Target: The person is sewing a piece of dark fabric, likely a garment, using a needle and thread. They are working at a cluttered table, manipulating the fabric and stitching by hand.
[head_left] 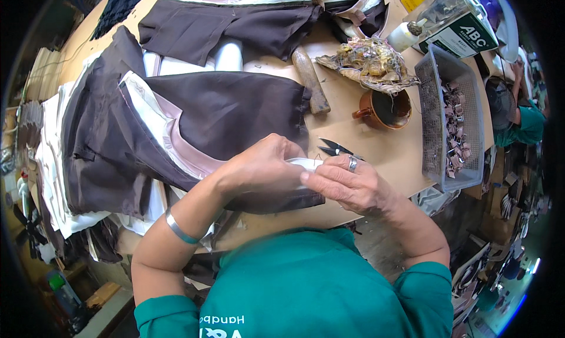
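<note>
Both hands pinched shut on a small white fabric piece (306,163): left hand (262,164), right hand (347,185), just over the dark brown garment (223,114). Black snips (334,149) just beyond the piece; likely snag or nick if bumped.

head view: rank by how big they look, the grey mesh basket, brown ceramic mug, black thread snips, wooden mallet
1. grey mesh basket, clearly largest
2. wooden mallet and brown ceramic mug: the mallet looks longer, the mug wider; too close to rank
3. black thread snips, smallest, partly hidden behind the right hand
</note>
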Demonstrator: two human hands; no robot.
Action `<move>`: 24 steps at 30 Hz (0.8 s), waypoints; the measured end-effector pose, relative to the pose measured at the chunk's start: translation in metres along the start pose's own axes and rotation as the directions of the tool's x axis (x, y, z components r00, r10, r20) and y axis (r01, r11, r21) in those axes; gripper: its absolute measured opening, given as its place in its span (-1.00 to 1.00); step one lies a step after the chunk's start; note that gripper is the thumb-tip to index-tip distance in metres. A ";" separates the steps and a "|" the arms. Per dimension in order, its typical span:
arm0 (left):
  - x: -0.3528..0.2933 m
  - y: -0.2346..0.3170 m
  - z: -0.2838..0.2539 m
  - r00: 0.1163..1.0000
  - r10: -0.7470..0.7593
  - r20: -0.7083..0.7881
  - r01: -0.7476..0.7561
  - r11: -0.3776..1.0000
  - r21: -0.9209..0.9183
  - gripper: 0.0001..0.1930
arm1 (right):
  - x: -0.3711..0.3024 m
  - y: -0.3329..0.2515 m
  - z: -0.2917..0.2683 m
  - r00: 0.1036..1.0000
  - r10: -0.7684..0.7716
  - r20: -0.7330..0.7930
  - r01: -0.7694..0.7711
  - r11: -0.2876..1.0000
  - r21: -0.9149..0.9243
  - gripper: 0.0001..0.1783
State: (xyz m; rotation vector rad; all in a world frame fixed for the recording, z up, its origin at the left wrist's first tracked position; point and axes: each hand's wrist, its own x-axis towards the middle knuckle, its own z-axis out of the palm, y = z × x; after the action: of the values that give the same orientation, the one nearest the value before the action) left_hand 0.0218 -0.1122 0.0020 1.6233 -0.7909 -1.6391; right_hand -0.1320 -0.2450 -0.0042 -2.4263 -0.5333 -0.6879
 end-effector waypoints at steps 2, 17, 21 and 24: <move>0.003 -0.002 -0.002 0.998 -0.058 0.040 0.058 0.998 -0.005 -0.86 | 0.001 0.002 0.000 0.994 -0.104 0.027 0.106 0.992 -0.072 -0.63; 0.006 -0.012 -0.003 0.994 -0.040 0.104 0.068 0.958 -0.277 -0.81 | 0.010 0.014 0.003 0.990 -0.129 0.051 0.128 0.992 0.010 -0.50; 0.003 -0.013 0.000 0.998 0.020 0.061 -0.003 0.962 -0.273 -0.73 | 0.009 0.014 0.005 0.998 0.032 0.048 -0.038 0.990 0.134 -0.43; -0.002 -0.008 0.001 0.998 0.053 0.026 -0.044 0.964 -0.262 -0.74 | 0.007 0.012 0.003 0.982 0.156 0.107 -0.174 0.966 0.189 -0.46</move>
State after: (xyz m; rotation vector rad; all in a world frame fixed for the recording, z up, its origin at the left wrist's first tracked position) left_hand 0.0199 -0.1063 -0.0032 1.3848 -0.5966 -1.6618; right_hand -0.1191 -0.2507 -0.0070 -2.2914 -0.4075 -0.4342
